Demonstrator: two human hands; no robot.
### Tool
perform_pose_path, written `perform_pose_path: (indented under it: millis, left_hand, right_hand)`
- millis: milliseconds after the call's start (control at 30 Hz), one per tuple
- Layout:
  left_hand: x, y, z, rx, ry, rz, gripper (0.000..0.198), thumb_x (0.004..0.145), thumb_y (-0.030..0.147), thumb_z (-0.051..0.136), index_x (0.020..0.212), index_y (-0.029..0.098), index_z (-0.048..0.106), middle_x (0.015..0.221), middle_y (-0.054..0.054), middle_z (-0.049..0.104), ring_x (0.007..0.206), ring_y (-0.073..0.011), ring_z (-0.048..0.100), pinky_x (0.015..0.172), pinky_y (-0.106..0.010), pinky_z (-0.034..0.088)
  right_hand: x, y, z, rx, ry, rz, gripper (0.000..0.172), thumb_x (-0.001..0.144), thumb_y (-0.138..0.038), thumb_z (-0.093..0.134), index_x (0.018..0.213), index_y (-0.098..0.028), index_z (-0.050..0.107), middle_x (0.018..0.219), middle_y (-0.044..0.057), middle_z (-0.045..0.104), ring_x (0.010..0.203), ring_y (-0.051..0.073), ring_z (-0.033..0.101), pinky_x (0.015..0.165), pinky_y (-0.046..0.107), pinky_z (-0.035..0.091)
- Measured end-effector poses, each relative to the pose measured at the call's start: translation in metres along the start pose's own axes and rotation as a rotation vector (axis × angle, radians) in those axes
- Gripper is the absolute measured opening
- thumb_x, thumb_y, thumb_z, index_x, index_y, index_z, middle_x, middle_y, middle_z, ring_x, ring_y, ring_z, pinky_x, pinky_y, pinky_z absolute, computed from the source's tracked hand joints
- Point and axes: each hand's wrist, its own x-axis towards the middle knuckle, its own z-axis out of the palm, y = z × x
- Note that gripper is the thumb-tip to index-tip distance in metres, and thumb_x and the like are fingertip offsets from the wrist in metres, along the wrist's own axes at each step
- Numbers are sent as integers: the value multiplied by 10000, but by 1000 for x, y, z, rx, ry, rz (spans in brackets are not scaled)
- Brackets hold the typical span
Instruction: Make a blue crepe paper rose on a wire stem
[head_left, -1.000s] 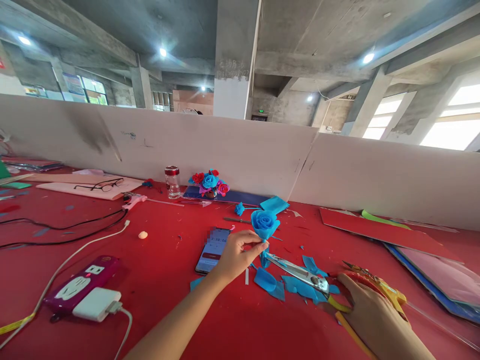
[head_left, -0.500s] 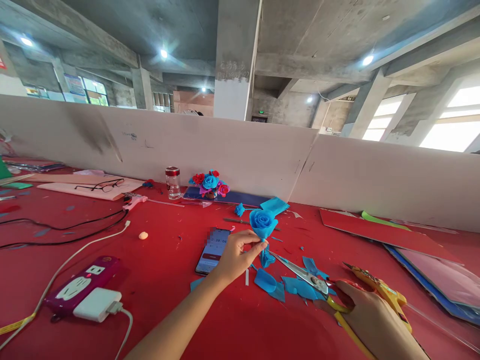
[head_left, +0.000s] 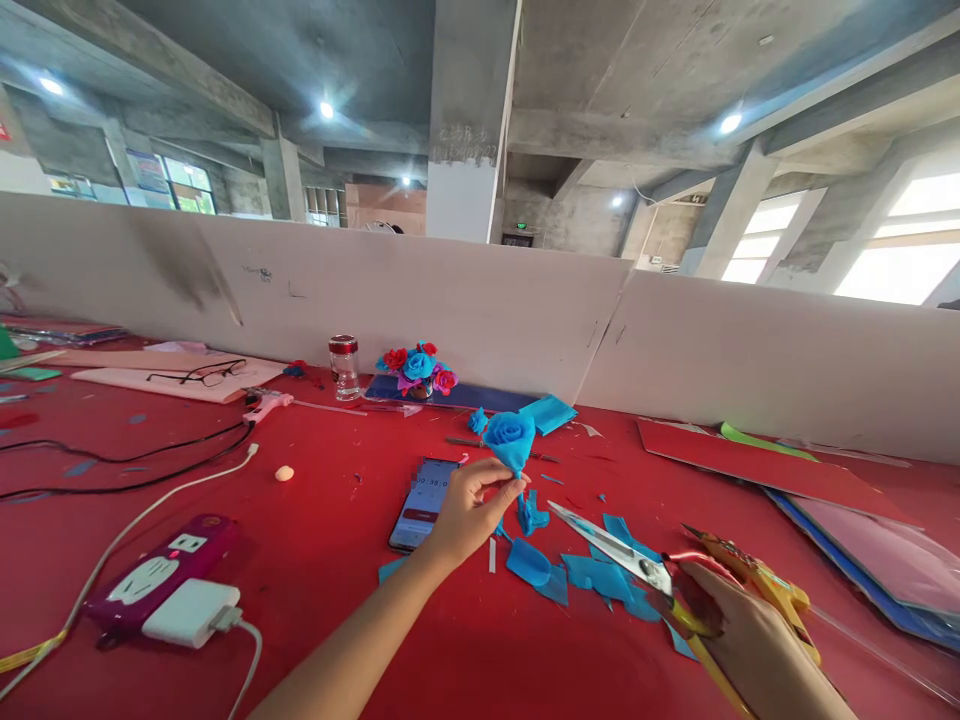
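Observation:
Pinched by its base in my left hand (head_left: 484, 510) is a blue paper rose (head_left: 511, 438), upright above the red table (head_left: 330, 600). My right hand (head_left: 739, 620) grips scissors (head_left: 615, 545) by their red and yellow handles. The blades are nearly closed and point left toward the rose, apart from it. Beneath the blades lie several cut blue paper pieces (head_left: 592, 575). A crumpled blue piece (head_left: 532, 515) sits just right of my left fingers. Beside my right hand rests a yellow glue gun (head_left: 780, 590), partly hidden by the hand.
A phone (head_left: 424, 505) lies left of my left hand. Farther back stand a jar (head_left: 345, 368) and a small bouquet (head_left: 420, 368). At left are a purple power strip (head_left: 165, 575), cables, a pink glue gun (head_left: 266, 403) and glasses (head_left: 199, 374). Coloured sheets (head_left: 780, 470) lie at right.
My left hand has tilted the rose and moved it slightly left and up, away from the scissors. The scissors have drawn back a little to the right.

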Motion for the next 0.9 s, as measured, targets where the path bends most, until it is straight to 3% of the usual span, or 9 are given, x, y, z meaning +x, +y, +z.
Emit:
perform_pose_path:
  millis: [167, 400, 600, 900]
  left_hand:
    - [0, 0, 0, -5, 5, 8, 232, 769, 344, 537, 766, 155, 673, 735, -48, 613, 698, -153, 553, 625, -223, 440]
    - [-1, -3, 1, 26, -33, 20, 241, 787, 342, 513, 780, 160, 671, 751, -50, 616, 732, -161, 556, 659, -234, 431]
    - [-1, 0, 2, 46, -54, 40, 254, 793, 341, 501, 722, 150, 654, 735, -53, 610, 710, -156, 554, 652, -239, 431]
    - [-1, 1, 2, 100, -65, 92, 240, 801, 319, 496, 733, 152, 653, 724, -39, 596, 699, -139, 541, 666, -231, 417]
  right_hand:
    - [2, 4, 6, 15, 22, 45, 224, 653, -234, 430, 833, -242, 564, 778, 35, 673, 668, 222, 623, 560, 293, 477]
    - [-8, 14, 27, 0, -77, 41, 313, 619, -333, 560, 903, -209, 520, 930, 91, 642, 840, 264, 608, 710, 366, 471]
    - [-1, -8, 21, 151, -236, 142, 415, 614, -355, 582, 993, -192, 535, 1023, 119, 637, 932, 263, 600, 760, 349, 477]
    - [3, -15, 21, 347, -329, 236, 361, 590, -347, 592, 911, -183, 607, 842, 60, 692, 774, 246, 634, 658, 273, 493]
